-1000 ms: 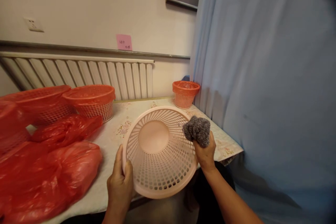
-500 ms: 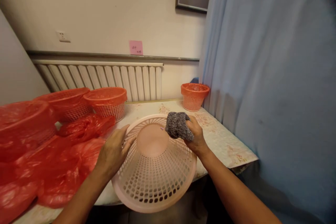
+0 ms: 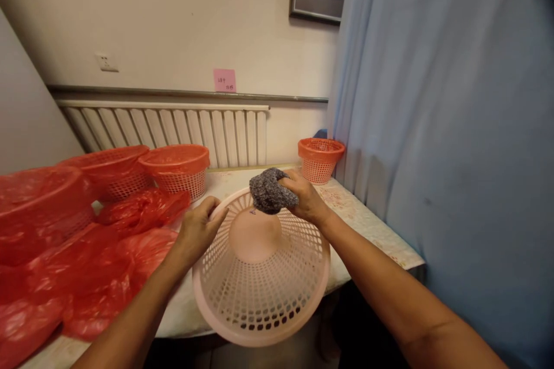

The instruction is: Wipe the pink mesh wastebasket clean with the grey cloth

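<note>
The left hand (image 3: 197,230) is closing around the upper-left rim of a pale pink plastic lattice basket (image 3: 259,271), its thumb lying over the edge and its other fingers partly hidden. The right hand (image 3: 305,199) is clutching a bunched, speckled dark gray cloth (image 3: 270,191) at the basket's far rim, covering part of it from view. The round basket is tilting its mouth toward the person, its smooth solid base showing inside perforated, flaring walls, and its near rim is jutting past the front edge of a table with a floral tablecloth (image 3: 363,225). To the left, glossy, crumpled red plastic bags (image 3: 95,277) are lying beside a bag-lined basket (image 3: 182,176); a smaller lined basket (image 3: 320,161) is standing near the blue curtain (image 3: 454,127).
</note>
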Demonstrator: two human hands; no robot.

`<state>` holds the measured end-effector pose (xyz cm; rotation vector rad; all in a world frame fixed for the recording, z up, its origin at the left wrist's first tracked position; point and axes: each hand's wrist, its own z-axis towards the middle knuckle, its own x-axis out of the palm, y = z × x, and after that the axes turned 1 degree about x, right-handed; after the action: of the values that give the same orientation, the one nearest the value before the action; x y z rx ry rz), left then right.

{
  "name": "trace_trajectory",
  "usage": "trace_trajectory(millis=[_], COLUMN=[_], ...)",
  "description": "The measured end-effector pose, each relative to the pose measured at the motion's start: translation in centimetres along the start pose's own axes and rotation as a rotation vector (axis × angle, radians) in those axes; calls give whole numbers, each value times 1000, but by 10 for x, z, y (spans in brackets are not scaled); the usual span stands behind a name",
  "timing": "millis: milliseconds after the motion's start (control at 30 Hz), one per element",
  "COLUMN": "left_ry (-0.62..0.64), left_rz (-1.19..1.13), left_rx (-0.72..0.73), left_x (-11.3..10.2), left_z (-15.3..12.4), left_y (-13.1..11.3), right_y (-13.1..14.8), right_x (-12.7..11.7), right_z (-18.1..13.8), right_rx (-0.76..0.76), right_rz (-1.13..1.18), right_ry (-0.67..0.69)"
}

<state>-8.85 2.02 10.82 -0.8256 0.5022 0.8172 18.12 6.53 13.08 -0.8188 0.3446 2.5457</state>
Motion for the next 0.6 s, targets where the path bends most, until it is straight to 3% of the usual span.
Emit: trace_trajectory(millis=[167,300,500,600], left_ry=[-42,-87,-145,-182], left_rz=[-33,-40,-11,-24], left_rx=[-113,-243,-256,-304], left_x=[0,-2,3,4], left_z=[-4,-7,-15,-20], left_y=[4,6,3,3], right_y=[-23,-27,7,29], right_x=[5,13,35,55], right_z=[-20,-54,-114,-140], right_rx=[134,337,725,1021], right_rz=[16,21,43,90], right_ry=[-90,-271,-559,-700])
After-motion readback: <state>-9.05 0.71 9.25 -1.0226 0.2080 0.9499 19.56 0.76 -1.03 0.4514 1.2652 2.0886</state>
